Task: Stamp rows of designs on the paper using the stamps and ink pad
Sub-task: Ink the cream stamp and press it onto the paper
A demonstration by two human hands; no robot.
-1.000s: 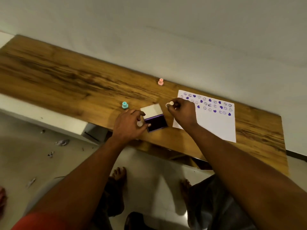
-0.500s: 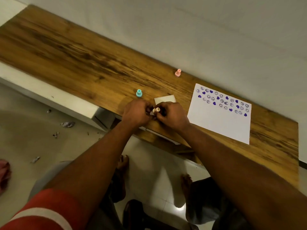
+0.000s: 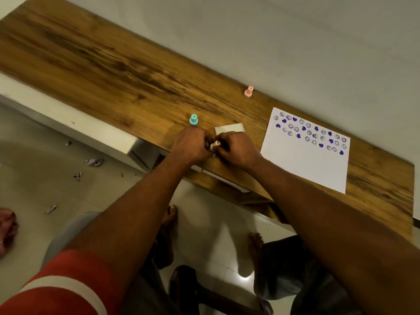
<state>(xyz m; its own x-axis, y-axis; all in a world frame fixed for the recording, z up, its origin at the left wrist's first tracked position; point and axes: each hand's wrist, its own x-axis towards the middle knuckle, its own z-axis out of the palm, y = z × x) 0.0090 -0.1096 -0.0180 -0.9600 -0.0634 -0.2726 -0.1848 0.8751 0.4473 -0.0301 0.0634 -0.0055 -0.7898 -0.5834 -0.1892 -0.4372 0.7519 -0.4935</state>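
A white paper (image 3: 302, 164) with rows of purple hearts and smiley prints lies on the wooden table (image 3: 109, 64) at the right. My two hands meet left of it, over the ink pad, which they hide except for its open white lid (image 3: 229, 128). My right hand (image 3: 238, 150) pinches a small white stamp (image 3: 215, 145). My left hand (image 3: 189, 146) sits with curled fingers against the pad's left side, touching the stamp. A teal stamp (image 3: 193, 120) stands just behind my left hand. A pink stamp (image 3: 248, 92) stands further back near the wall.
The table's front edge runs just under my wrists. A white wall lies close behind the table. Below are a tiled floor with paper scraps (image 3: 94, 162), my bare feet, and a white shelf (image 3: 68, 126) at the left.
My right hand has carried the white stamp from the paper's left edge down onto the ink pad. My left hand has stayed at the pad. The view has shifted left.
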